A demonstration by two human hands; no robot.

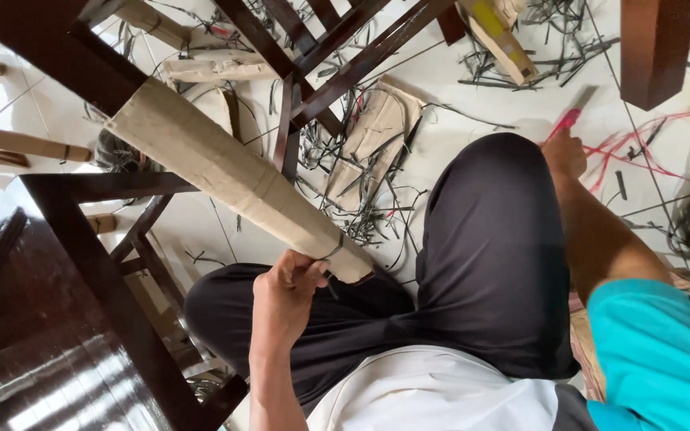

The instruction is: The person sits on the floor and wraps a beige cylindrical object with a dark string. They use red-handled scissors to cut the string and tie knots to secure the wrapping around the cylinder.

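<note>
A dark wooden chair (65,263) lies tipped in front of me, one leg wrapped in brown cardboard (233,179). My left hand (285,291) grips the lower end of that cardboard-wrapped leg, by a thin band near its tip. My right hand (565,152) reaches past my raised knee to the floor and is closed on a red tool (567,120) with a pale blade, probably a cutter. I sit on the floor in black trousers (489,255).
Cut black strapping (361,215) and torn cardboard pieces (373,136) litter the white tile floor. Red string (640,152) lies to the right. Another dark wooden leg (652,48) stands at top right, chair rungs (337,48) cross at top centre.
</note>
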